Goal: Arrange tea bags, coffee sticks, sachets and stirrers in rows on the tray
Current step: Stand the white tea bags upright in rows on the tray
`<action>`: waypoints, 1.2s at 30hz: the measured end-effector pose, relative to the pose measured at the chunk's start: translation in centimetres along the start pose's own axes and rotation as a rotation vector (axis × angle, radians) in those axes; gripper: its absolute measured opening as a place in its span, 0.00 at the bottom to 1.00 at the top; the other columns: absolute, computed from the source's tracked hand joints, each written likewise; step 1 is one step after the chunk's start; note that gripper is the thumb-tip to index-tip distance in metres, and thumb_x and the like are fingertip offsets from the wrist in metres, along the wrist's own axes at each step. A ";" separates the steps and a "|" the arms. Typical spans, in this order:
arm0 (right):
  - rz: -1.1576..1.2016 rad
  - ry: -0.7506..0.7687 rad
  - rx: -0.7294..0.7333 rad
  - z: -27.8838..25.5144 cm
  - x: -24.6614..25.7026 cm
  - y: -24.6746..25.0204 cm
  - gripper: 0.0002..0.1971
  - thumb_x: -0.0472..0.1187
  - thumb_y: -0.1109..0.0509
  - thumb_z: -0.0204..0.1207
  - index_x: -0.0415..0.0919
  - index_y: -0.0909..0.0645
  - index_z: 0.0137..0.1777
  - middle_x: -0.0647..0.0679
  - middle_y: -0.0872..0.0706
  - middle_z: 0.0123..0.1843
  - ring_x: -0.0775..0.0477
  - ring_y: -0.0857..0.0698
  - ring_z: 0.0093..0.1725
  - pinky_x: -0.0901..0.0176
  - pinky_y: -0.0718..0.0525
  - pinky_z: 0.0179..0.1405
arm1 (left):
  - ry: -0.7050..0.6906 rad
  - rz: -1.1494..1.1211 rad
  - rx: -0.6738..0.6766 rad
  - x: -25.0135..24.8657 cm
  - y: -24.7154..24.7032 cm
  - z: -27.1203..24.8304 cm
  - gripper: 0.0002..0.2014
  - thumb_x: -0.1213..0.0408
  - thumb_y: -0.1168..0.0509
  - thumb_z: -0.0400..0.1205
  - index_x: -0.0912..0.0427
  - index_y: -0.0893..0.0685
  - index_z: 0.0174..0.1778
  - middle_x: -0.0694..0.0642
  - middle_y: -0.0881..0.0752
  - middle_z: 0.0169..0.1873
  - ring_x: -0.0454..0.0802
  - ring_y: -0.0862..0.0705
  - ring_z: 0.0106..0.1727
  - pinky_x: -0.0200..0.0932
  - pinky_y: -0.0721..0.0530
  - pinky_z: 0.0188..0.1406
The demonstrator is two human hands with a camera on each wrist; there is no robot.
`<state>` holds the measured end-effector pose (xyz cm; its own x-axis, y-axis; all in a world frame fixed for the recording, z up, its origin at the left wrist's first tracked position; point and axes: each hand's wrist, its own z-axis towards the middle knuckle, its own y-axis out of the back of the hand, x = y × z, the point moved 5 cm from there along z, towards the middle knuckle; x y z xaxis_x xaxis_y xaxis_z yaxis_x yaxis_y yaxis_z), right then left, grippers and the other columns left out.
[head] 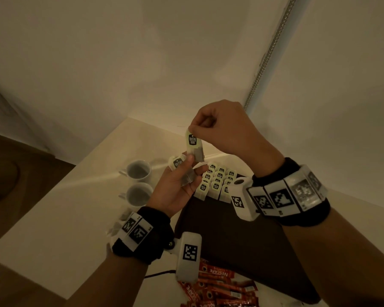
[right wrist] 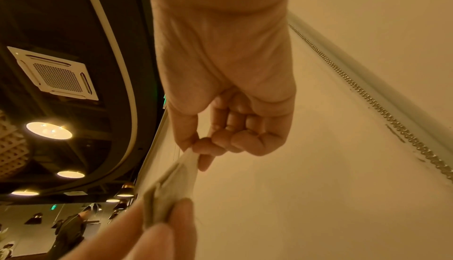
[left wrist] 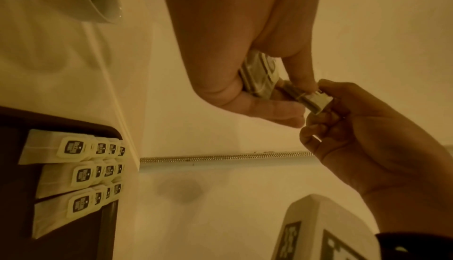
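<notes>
Above the far end of the dark brown tray (head: 231, 231), my right hand (head: 193, 129) pinches the top of a pale tea bag (head: 192, 144) with a black label. Below it, my left hand (head: 187, 167) holds a small bunch of tea bags (head: 177, 163) in its curled fingers, and its thumb also presses the lower end of the same bag. In the left wrist view the bunch (left wrist: 259, 76) sits in the left palm while the right hand (left wrist: 316, 97) pinches a bag's end. Several tea bags (head: 217, 180) lie in three rows on the tray's far end.
Red coffee sticks (head: 217, 286) lie piled at the tray's near edge. Two white cups (head: 139, 171) stand on the pale table left of the tray, with loose tea bags (head: 120, 220) nearer me. Walls close the table's far and right sides.
</notes>
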<state>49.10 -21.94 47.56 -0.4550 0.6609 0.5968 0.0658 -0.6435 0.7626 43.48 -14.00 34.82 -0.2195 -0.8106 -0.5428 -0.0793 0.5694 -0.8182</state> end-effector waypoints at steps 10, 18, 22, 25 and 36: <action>0.040 -0.043 0.015 -0.5 -0.7 -0.3 0.03 0.39 0.25 0.70 0.43 0.13 0.37 0.59 0.18 0.27 0.67 0.22 0.26 0.80 0.26 0.28 | -0.020 0.005 0.021 -0.1 -0.5 0.2 0.08 0.68 0.34 0.70 0.60 0.14 0.43 0.53 0.10 0.38 0.46 0.10 0.41 0.29 0.16 0.26; 0.059 -0.030 0.005 -0.6 -0.9 -0.3 0.03 0.39 0.25 0.71 0.44 0.13 0.37 0.57 0.18 0.28 0.65 0.22 0.27 0.80 0.26 0.28 | -0.032 0.003 -0.010 -0.2 -0.3 0.2 0.08 0.66 0.35 0.72 0.59 0.18 0.45 0.52 0.11 0.35 0.44 0.11 0.38 0.27 0.19 0.21; 0.109 0.018 -0.011 -0.8 -0.9 -0.1 0.02 0.40 0.26 0.73 0.45 0.12 0.40 0.62 0.18 0.30 0.70 0.21 0.30 0.80 0.27 0.33 | -0.045 -0.078 -0.033 -0.3 0.2 0.7 0.15 0.58 0.35 0.74 0.61 0.18 0.53 0.55 0.09 0.44 0.47 0.10 0.47 0.29 0.16 0.27; 0.187 0.031 -0.034 -0.8 -1.2 0.4 0.02 0.39 0.26 0.74 0.45 0.13 0.41 0.60 0.15 0.35 0.70 0.19 0.33 0.79 0.26 0.37 | -0.040 -0.178 -0.036 -0.5 0.3 0.7 0.21 0.50 0.36 0.73 0.59 0.19 0.57 0.54 0.09 0.49 0.50 0.10 0.51 0.32 0.13 0.35; 0.102 0.013 -0.059 -1.1 -2.2 0.1 0.05 0.41 0.26 0.74 0.46 0.11 0.48 0.60 0.17 0.32 0.70 0.20 0.31 0.82 0.26 0.34 | -0.032 0.021 0.049 0.8 -0.9 1.0 0.11 0.65 0.34 0.72 0.63 0.18 0.49 0.54 0.10 0.39 0.47 0.10 0.41 0.32 0.13 0.35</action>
<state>49.13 -23.91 46.03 -0.4601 0.5860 0.6670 0.0598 -0.7291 0.6818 44.38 -15.32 34.86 -0.1898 -0.8027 -0.5654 -0.0269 0.5799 -0.8142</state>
